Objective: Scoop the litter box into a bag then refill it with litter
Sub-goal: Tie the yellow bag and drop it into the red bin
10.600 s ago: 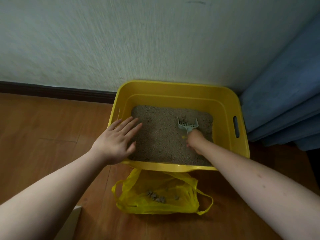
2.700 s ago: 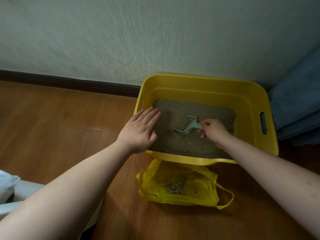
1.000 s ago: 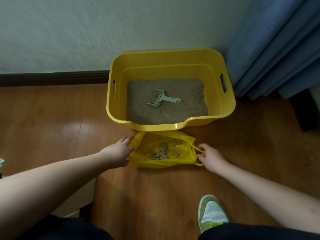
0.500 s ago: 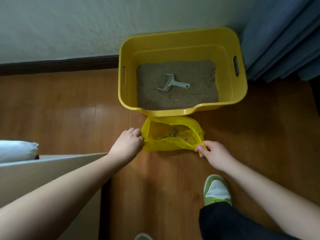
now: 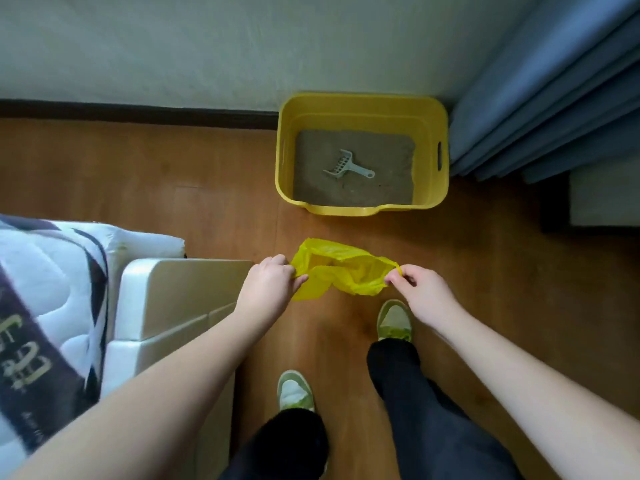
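- Only lettering in view: large pale characters on the dark band (image 5: pixel 31 344) across the white quilted bedding (image 5: pixel 52 271) at left. Blurred and skewed, can't be read.
- Smaller pale print lower on the same band, also illegible.
- Nothing else carries readable text, brand marks or numbers.

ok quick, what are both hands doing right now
Left hand: closed, gripping the left edge of the yellow plastic bag.
Right hand: closed, pinching the bag's right edge.
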### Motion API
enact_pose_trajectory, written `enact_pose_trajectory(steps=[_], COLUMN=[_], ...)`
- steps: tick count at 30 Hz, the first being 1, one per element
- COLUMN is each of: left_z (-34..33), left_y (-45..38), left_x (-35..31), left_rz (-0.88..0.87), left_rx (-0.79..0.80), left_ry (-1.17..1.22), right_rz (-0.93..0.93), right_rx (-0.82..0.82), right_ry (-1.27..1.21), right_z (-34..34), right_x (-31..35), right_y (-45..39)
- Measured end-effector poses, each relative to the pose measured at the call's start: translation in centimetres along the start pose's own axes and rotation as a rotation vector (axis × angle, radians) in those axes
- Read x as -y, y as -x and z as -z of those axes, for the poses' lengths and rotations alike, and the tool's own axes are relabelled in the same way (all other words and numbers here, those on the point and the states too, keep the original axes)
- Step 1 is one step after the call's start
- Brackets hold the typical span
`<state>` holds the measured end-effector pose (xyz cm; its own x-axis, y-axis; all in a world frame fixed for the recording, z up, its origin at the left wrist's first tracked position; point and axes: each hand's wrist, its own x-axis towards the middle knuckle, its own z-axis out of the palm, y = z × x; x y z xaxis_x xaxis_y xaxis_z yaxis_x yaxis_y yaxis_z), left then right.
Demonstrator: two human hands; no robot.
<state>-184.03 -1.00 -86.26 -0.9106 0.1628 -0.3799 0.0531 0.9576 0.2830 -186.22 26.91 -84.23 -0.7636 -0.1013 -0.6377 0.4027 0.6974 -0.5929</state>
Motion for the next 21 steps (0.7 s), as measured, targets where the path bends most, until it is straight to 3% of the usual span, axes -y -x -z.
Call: enact_pose_trajectory(steps=[6,10,15,21], left_z=[9.4,16.1,25.7,36.8], left_y=[5.8,9.6,15.4,23.0], left_x=[-3.3,-5.8,-8.1,-11.1], left_rz=[0.226,0.217,0.154,0.088], left_rx=[0.203,0.386,0.324,0.164], left_ry=[0.268,0.332,0.366,0.607], right_rz=[-0.031,0.023,0.147,0.262], right_rx=[-0.036,-0.075,-0.087,-0.216], right_ry=[-0.058,0.07,0.273,0.279], right_z=[2.2,4.1,7.1,9.8], right_x=[6.3,11.2,17.8,24.1], right_y=[8.2,14.8,24.4,35.7])
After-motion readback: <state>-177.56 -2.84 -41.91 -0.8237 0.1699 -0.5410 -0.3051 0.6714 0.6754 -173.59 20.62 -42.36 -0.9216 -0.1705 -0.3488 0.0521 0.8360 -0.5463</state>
